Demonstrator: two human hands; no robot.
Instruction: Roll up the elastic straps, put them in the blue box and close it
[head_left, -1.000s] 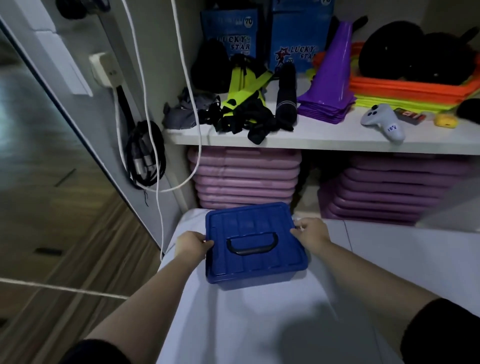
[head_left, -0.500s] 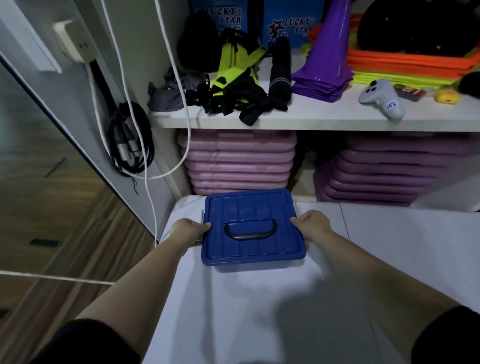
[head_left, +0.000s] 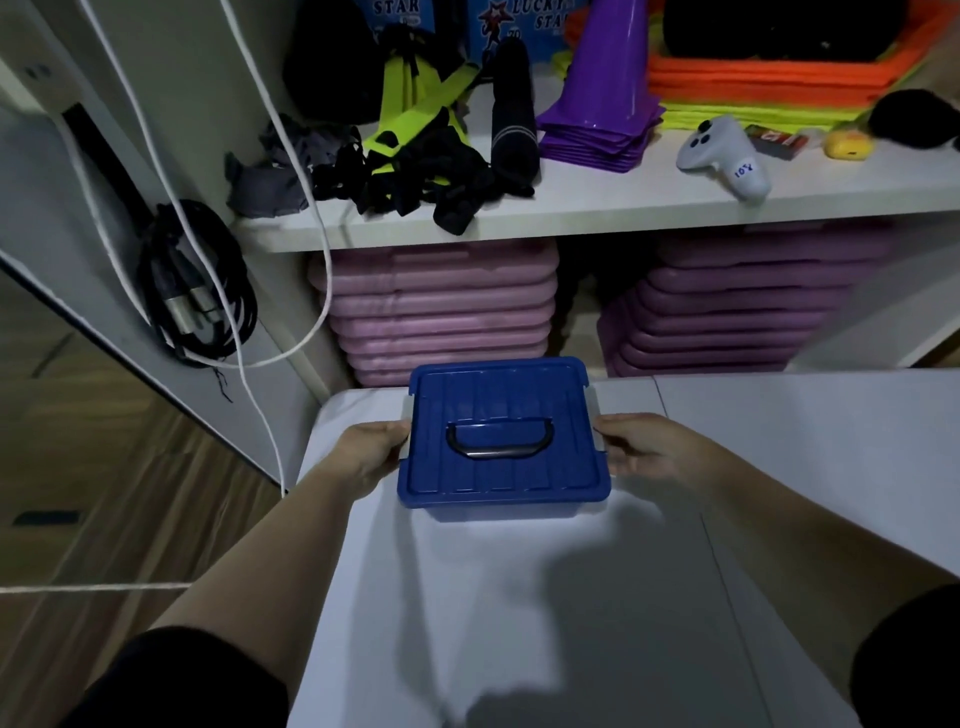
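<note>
The blue box (head_left: 501, 488) stands on the white table (head_left: 519, 597) with its ribbed lid on and a black handle (head_left: 498, 441) lying flat on top. My left hand (head_left: 371, 452) grips the box's left side at the grey clasp. On the opposite side, my right hand (head_left: 641, 447) holds the right grey clasp. A tangle of black and neon-yellow elastic straps (head_left: 421, 156) lies on the white shelf (head_left: 571, 213) behind the table. What is inside the box is hidden by the lid.
On the shelf are a rolled black item (head_left: 514, 119), stacked purple cones (head_left: 605, 98), a white controller (head_left: 724, 153) and orange mats (head_left: 779, 78). Pink pads (head_left: 441, 306) are stacked below. White and black cables (head_left: 197, 291) hang on the left wall.
The view has tilted down and closer. Both hands slid from the lid's corners to the side clasps; the box stays on the table.
</note>
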